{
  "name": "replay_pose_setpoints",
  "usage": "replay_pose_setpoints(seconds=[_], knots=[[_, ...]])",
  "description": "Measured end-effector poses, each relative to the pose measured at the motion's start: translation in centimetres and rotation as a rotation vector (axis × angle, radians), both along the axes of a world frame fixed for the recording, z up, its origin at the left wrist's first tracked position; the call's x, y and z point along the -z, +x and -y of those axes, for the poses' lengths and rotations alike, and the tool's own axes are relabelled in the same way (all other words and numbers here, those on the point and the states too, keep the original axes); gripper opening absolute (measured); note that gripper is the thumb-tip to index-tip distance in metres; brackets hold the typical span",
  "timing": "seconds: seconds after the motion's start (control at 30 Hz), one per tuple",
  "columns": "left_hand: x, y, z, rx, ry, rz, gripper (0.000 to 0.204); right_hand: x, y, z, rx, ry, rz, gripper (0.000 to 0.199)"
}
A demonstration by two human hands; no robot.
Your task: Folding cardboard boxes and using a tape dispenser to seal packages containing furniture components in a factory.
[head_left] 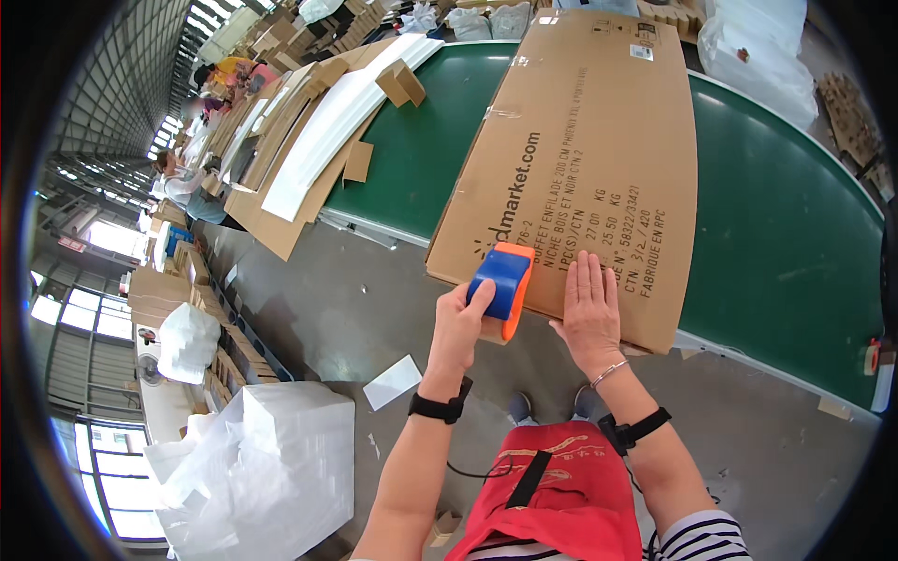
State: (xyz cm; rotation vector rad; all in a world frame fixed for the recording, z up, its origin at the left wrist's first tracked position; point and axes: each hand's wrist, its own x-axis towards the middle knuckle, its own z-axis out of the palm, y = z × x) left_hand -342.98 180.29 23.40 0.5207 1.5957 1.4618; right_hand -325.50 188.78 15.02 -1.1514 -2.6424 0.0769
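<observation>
A long brown cardboard carton (617, 140) with dark print lies closed across the green conveyor belt, its near end towards me. My left hand (456, 327) is wrapped round a blue and orange tape dispenser (506, 280) at the carton's near left corner. The dispenser overlaps the edge in view; whether its tape touches the cardboard is hidden. My right hand (591, 318) lies flat with fingers stretched out on the carton's top, close to the near edge, and holds nothing. A strip of clear tape (503, 111) shows on the carton's left side.
Green belt (776, 224) runs on both sides of the carton. White panels (341, 122) and cardboard lie further left, where people (187, 187) work. A big white wrapped bundle (271, 458) stands at lower left. A white sheet (393, 382) lies on the floor. A tape roll (872, 357) sits far right.
</observation>
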Motion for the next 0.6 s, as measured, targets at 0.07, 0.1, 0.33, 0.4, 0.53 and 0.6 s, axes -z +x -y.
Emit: replay_pose_setpoints(seconds=[0.07,0.1,0.33,0.4,0.53,0.6], knots=[[0.7,0.0,1.8,-0.007,-0.008,0.007,0.030,-0.1,0.1,0.1,0.000,-0.003,0.059,0.107],[0.7,0.4,3.2,0.065,-0.086,-0.225,0.030,0.0,0.2,0.0,0.002,-0.006,0.066,0.108],[2.1,3.5,21.5,0.016,-0.294,-0.121,0.033,-0.4,0.9,0.2,-0.008,-0.035,0.043,0.112],[3.1,3.3,21.3,0.063,-0.345,-0.077,0.034,-0.2,1.3,0.1,0.010,-0.010,0.037,0.113],[13.5,1.7,10.6,0.247,-0.324,-0.347,0.043,-0.4,0.6,0.3,-0.007,-0.021,0.046,0.113],[16.8,2.4,2.9,0.288,-0.585,-0.555,0.049,-0.6,0.4,0.4,-0.002,-0.029,0.078,0.111]])
